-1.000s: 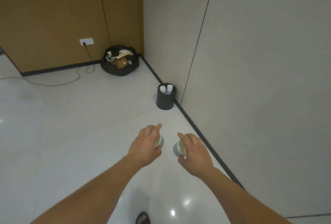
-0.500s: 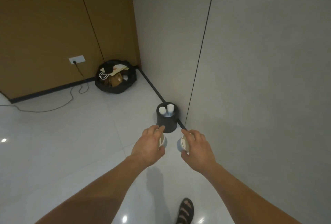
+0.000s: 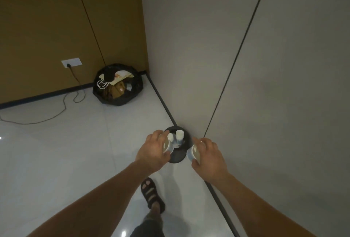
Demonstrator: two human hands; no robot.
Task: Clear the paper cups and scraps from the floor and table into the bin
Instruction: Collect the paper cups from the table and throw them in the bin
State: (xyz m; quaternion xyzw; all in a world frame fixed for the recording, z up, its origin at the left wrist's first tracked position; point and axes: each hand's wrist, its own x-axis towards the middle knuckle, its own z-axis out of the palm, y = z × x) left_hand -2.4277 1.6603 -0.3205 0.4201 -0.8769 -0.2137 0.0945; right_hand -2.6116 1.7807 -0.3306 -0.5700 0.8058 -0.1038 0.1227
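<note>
Grips one paper cup [image 3: 167, 146] in curled fingers [image 3: 159, 135] of the left hand [image 3: 153, 152] over the black bin [image 3: 178, 158], clasps a second cup [image 3: 194, 153] in the right hand [image 3: 209, 154] beside its rim

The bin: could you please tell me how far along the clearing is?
Done: two cups stand in the bin. In hand: the left hand grips the left cup at the bin's mouth; the right hand grips the right cup beside its rim. Left: dropping both. The table is out of view, so remaining scraps cannot be judged.
</note>
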